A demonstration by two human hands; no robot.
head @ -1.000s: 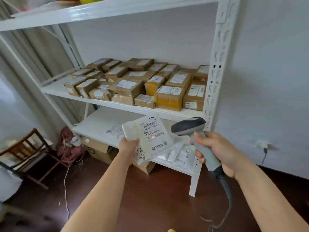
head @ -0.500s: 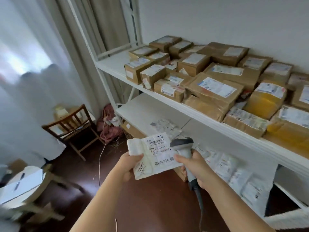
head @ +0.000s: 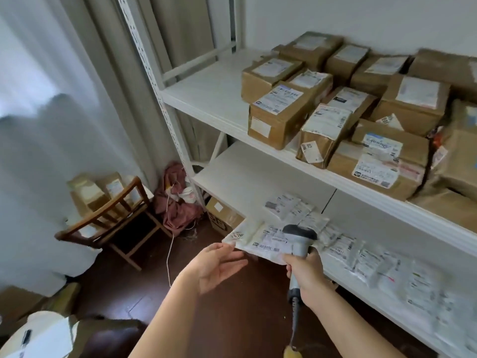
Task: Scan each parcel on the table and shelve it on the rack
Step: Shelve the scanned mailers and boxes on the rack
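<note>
Left hand: the left hand (head: pixel 219 266) floats palm-up with fingers spread and relaxed, gripping nothing; its fingertips sit just beside the near-left corner of the parcel, and whether they touch it I cannot tell.
Right hand: the right hand (head: pixel 305 273) is curled round the grip of the grey handheld barcode scanner (head: pixel 299 240), and its fingers seem to pinch the near edge of the parcel against that grip.
Parcel: the flat white plastic mailer with a printed label (head: pixel 254 241) lies roughly level at the front edge of the lower shelf, part of it jutting out over the floor, the scanner head over its right end.
Lower shelf: the white rack's lower board (head: pixel 247 174) carries a row of more flat white mailers (head: pixel 374 259) running off to the right.
Upper shelf: the white board above (head: pixel 206 99) is packed with brown cardboard boxes bearing white labels (head: pixel 281 117).
Floor: dark brown floorboards (head: pixel 206 326); a brown wooden chair (head: pixel 111 223) stands at left, with a pinkish cloth bundle (head: pixel 175 202) by the rack's post.
</note>
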